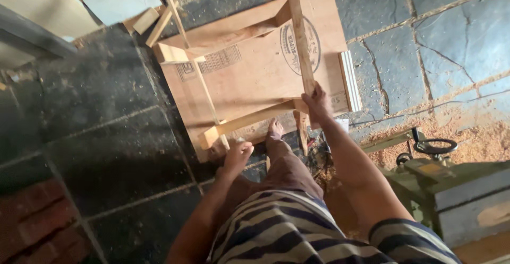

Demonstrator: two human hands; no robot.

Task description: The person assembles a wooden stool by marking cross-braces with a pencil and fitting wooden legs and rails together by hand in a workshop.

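Head view: my right hand (317, 100) grips the near end of the batten (300, 38), long axis running straight away from me over the plywood (255, 75). Left hand (237, 155), loosely curled and holding nothing, rests by the near rail (249, 120).

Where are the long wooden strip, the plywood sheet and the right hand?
long wooden strip (300, 35), head view, middle of its length.
plywood sheet (249, 78), head view, bare face near its centre.
right hand (317, 103), head view, back of the hand gripping the strip's lower end.

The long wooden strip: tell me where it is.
In the head view, the long wooden strip stands right of centre on the plywood sheet, gripped at its lower end by the right hand.
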